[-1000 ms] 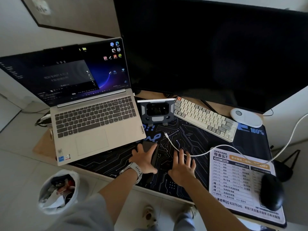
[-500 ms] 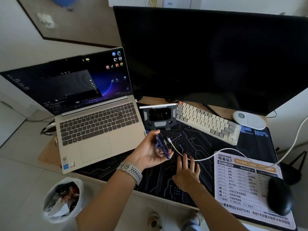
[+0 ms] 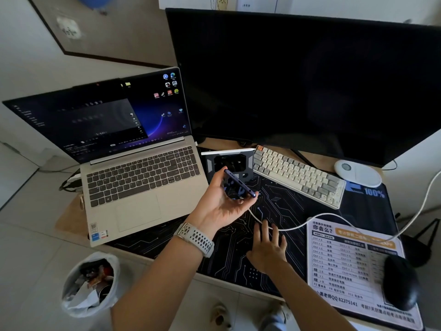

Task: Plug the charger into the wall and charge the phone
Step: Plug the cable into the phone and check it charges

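Note:
My left hand (image 3: 219,206) holds a dark blue phone (image 3: 239,183) lifted above the desk mat, tilted so its bottom edge faces me. A white charging cable (image 3: 334,216) runs across the mat from the right edge of the view, and its plug end (image 3: 250,211) lies just below the phone. My right hand (image 3: 268,247) rests flat on the mat with fingers spread, fingertips at the cable. The wall socket and the charger's brick are out of view.
An open laptop (image 3: 133,177) stands at the left, a big dark monitor (image 3: 305,80) behind. A grey phone stand (image 3: 229,161), a small keyboard (image 3: 298,175), a white puck (image 3: 358,173) and a black mouse (image 3: 401,283) sit on the mat (image 3: 274,204). A waste bin (image 3: 90,283) is at the floor left.
My left hand picked the phone up off the mat and raised it toward the phone stand. My right hand stayed flat on the mat beside the cable.

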Action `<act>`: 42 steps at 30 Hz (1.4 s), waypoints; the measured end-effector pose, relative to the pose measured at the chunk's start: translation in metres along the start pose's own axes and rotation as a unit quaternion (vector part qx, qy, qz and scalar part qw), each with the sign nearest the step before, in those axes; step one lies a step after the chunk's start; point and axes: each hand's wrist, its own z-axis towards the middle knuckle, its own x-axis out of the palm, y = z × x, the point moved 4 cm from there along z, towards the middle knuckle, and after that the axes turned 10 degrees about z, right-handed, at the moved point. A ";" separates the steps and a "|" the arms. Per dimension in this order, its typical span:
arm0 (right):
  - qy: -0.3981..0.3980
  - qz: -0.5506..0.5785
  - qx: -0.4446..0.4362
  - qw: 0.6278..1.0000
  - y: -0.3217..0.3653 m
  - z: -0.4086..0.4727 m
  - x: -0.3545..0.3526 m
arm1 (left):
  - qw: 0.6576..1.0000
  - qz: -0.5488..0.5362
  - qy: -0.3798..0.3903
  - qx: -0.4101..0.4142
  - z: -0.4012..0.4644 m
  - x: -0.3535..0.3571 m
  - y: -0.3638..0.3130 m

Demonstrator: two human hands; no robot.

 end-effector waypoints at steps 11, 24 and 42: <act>0.000 -0.019 0.003 1.000 0.003 -0.004 -0.005 | 1.000 -0.008 0.000 0.001 -0.002 0.005 0.007; -0.032 -0.097 0.007 0.995 0.023 -0.002 -0.032 | 0.997 0.029 -0.075 -0.015 0.009 -0.040 0.016; -0.113 0.136 0.023 0.984 0.056 0.055 -0.093 | 0.996 -0.013 -0.080 -0.048 0.000 -0.070 0.034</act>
